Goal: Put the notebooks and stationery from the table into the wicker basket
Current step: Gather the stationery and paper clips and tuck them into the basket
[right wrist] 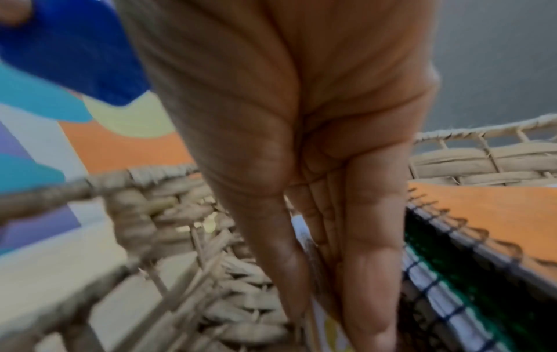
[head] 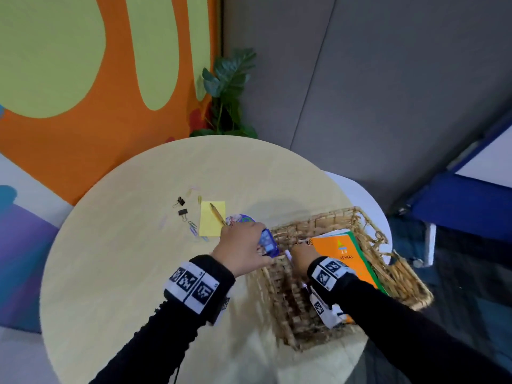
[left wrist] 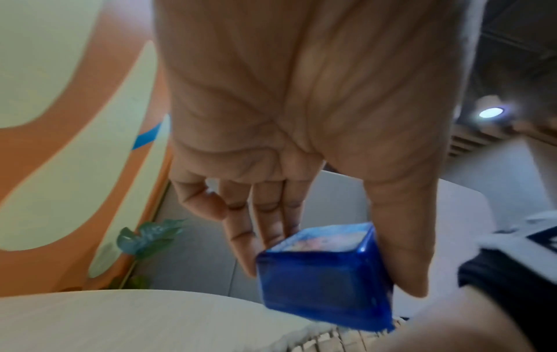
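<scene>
My left hand grips a small translucent blue box between thumb and fingers, held just above the left rim of the wicker basket. My right hand reaches down inside the basket, with its straight fingers and thumb pinching a thin pale sheet-like item that stands on edge. An orange spiral notebook lies in the basket on top of a green one. On the table lie a yellow sticky pad, a pencil, binder clips and paper clips.
A round colourful item lies partly hidden behind my left hand. The basket stands at the round table's right edge and partly overhangs it. A potted plant and a painted wall are beyond the table's far side.
</scene>
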The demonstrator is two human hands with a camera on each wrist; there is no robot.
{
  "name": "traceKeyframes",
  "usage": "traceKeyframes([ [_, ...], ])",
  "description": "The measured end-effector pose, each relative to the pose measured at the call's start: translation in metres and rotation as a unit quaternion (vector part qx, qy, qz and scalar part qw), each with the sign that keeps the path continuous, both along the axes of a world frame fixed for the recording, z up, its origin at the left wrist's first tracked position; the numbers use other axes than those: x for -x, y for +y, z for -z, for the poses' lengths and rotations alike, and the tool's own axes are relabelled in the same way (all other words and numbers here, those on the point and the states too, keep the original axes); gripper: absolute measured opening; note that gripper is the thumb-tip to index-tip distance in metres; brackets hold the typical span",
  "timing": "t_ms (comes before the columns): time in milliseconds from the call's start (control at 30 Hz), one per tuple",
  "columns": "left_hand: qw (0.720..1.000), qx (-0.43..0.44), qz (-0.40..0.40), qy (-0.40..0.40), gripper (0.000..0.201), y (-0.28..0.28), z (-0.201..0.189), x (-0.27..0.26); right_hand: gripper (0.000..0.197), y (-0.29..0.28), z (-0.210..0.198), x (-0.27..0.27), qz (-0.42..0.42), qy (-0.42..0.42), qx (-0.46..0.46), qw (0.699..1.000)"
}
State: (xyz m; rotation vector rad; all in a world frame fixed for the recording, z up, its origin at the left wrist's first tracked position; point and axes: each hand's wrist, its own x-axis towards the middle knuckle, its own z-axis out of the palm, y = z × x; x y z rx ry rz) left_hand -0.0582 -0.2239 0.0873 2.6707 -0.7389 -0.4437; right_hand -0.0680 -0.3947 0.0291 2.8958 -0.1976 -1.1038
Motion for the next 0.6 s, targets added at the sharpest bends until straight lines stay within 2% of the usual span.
traceKeyframes([
  [33, 1.000, -0.012, 0.012, -0.002, 0.068, -0.010, -0.002, -0.001, 0.007, 0.001, 0.001, -0.002, -0.005, 0.009, 0.004, 1.000],
  [133, 0.997, -0.060, 0.038, -0.005, 0.075, -0.034, 0.000, -0.002, 0.029, 0.002, 0.012, -0.004, 0.016, 0.001, -0.005, 1.000],
  [300, 0.985, -0.156, 0.066, 0.024, 0.062, -0.057, 0.004, -0.009, 0.031, 0.003, 0.023, -0.004, 0.031, -0.013, -0.021, 0.999],
  [400, 0.976, -0.198, 0.068, 0.052, 0.049, -0.069, 0.006, -0.013, 0.033, -0.003, 0.016, 0.000, 0.012, -0.014, -0.033, 0.999],
  [500, 0.973, -0.200, 0.073, 0.084, 0.021, -0.084, 0.006, -0.013, 0.011, -0.021, 0.005, 0.002, 0.012, -0.052, -0.037, 0.998],
  [533, 0.974, -0.194, 0.073, 0.089, 0.016, -0.088, 0.006, -0.013, 0.015, -0.029, 0.001, 0.005, 0.027, -0.070, -0.045, 0.996],
  [600, 0.974, -0.192, 0.067, 0.105, 0.034, -0.096, 0.011, -0.016, 0.034, -0.045, -0.007, 0.013, 0.057, -0.093, -0.069, 0.992],
])
